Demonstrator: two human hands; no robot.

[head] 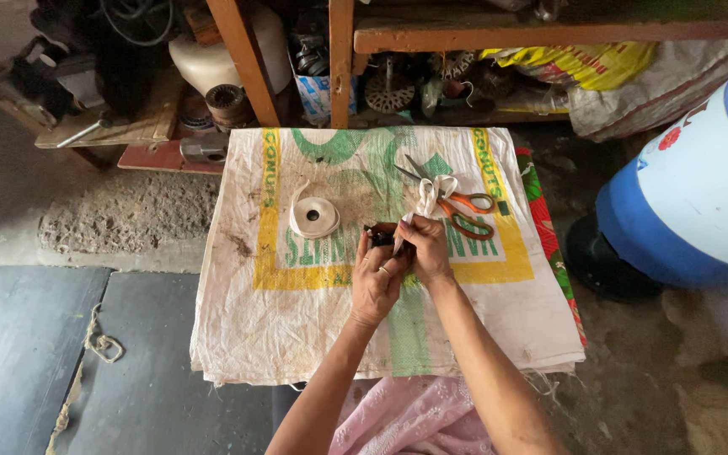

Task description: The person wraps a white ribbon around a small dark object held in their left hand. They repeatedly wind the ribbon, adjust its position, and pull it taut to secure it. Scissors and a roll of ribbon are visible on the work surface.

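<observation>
1. The left hand [377, 282] held a small dark part [378, 235] in a closed grip over the sack-covered worktop [297, 320].
2. The right hand [425, 248] pinched a white tape strip [425, 195] beside it.
3. Orange-handled scissors [461, 206] and a tape roll [313, 216] lay nearby.

Woven plastic sack [313, 312], matt, stained and rough, white cloth tape roll [313, 217], soft and matt, scissors [457, 202] with dull metal blades and glossy orange plastic handles, rough wooden shelf posts [340, 59] far, smooth glossy blue plastic drum [693, 202] right, coarse concrete floor [128, 215] left
</observation>
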